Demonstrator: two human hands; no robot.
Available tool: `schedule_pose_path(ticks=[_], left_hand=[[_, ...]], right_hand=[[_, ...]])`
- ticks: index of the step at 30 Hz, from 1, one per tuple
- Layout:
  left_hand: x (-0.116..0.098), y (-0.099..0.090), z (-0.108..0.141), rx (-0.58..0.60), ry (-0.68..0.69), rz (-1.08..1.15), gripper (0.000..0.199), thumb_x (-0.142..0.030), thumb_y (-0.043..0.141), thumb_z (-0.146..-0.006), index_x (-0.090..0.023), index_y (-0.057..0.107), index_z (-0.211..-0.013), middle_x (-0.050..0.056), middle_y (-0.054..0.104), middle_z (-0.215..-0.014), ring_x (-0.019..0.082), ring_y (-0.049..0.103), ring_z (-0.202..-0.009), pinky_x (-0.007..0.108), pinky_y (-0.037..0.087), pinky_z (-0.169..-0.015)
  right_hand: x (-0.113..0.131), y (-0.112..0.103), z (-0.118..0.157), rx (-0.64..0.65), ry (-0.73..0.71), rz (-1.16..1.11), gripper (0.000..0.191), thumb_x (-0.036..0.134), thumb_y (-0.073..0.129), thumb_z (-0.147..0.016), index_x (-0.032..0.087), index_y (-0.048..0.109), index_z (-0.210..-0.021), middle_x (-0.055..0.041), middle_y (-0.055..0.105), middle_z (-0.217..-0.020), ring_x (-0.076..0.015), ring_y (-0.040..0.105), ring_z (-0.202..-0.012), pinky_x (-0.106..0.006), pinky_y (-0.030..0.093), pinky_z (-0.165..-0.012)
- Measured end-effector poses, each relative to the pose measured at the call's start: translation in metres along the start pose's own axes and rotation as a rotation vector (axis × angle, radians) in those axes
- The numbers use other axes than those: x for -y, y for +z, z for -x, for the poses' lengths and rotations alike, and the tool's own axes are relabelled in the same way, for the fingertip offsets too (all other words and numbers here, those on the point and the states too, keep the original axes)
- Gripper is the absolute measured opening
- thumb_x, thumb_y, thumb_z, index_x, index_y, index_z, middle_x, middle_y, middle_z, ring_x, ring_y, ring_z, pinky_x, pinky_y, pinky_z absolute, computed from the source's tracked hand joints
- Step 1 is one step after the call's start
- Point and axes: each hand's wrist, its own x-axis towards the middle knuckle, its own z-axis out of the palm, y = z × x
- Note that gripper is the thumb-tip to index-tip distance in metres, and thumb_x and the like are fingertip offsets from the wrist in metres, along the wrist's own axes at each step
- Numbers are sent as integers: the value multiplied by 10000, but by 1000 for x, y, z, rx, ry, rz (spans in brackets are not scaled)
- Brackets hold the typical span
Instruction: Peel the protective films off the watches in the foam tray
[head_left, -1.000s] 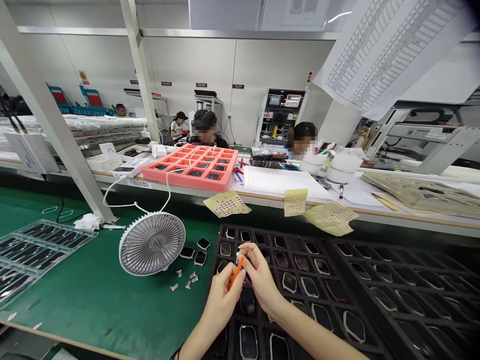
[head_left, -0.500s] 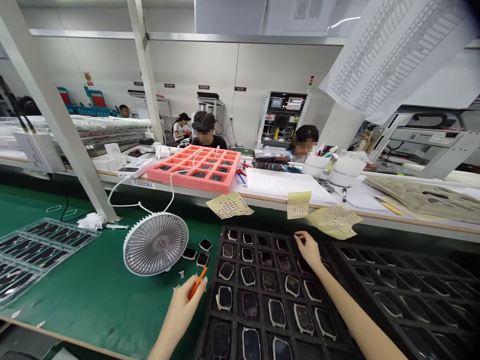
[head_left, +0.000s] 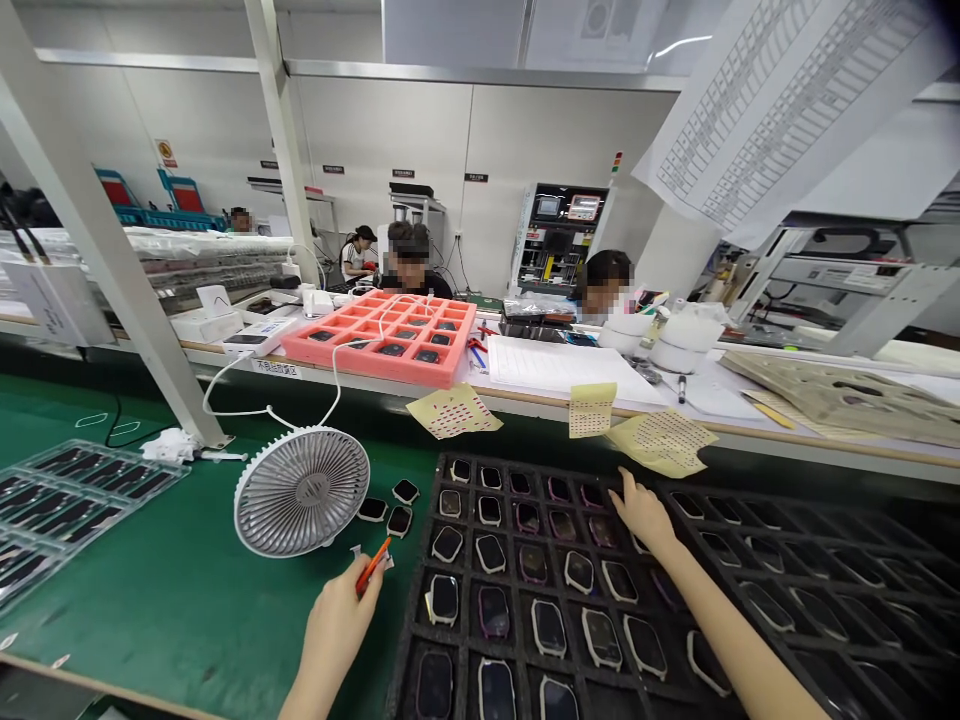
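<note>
The left hand [head_left: 335, 630] pinches what looks like an orange pick [head_left: 373, 564] beside the black tray [head_left: 403, 640]; the open right hand [head_left: 643, 515] hangs above its watch cases [head_left: 549, 628].

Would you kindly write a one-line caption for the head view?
Left hand holds an orange stick over a green mat; right hand reaches over a black watch tray.
</note>
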Motion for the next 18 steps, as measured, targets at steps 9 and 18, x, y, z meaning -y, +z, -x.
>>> schedule_pose_path(ticks=[9, 18], left_hand=[[0, -6, 0, 0, -56, -194, 234, -368, 376, -921, -203, 536, -960, 98, 695, -881, 286, 671, -803, 245, 346, -527], [-67, 2, 25, 176, 362, 529, 423, -549, 322, -908, -203, 538, -795, -32, 445, -606, 142, 441, -563, 227, 312, -533]], right_hand=[[-6, -9, -7, 77, 18, -246, 469, 256, 481, -800, 130, 495, -1251, -67, 650, -712, -255, 651, -653, -346, 468, -624], [138, -56, 63, 449, 80, -1615, 337, 438, 662, -753, 235, 587, -1011, 27, 548, -684, -121, 486, -490, -275, 400, -466]])
